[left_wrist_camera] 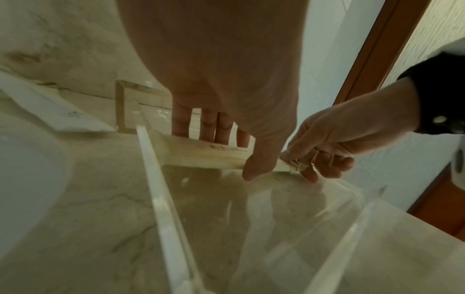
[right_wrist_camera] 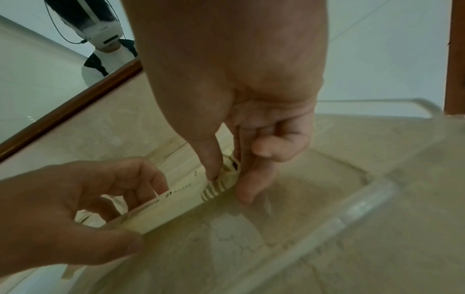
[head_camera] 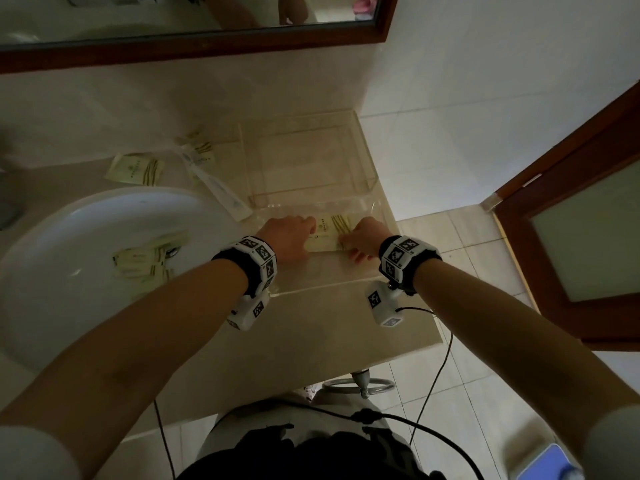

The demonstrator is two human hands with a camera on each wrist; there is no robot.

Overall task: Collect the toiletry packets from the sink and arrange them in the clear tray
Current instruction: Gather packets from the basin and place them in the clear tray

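Note:
A bundle of pale yellow toiletry packets (head_camera: 329,232) is held at both ends low inside the near clear tray (head_camera: 332,282). My left hand (head_camera: 304,235) grips its left end, fingers behind and thumb in front (left_wrist_camera: 259,165). My right hand (head_camera: 351,244) pinches the striped right end (right_wrist_camera: 224,179) between thumb and fingers. The bundle (left_wrist_camera: 201,154) stands on its long edge close to the tray floor. Several more packets (head_camera: 149,263) lie in the white sink (head_camera: 69,244).
A deeper clear box (head_camera: 304,154) stands behind the tray against the wall. Loose packets (head_camera: 136,168) and a long white sachet (head_camera: 216,183) lie on the counter left of it. A wood-framed mirror (head_camera: 207,46) hangs above; a door (head_camera: 571,220) is at the right.

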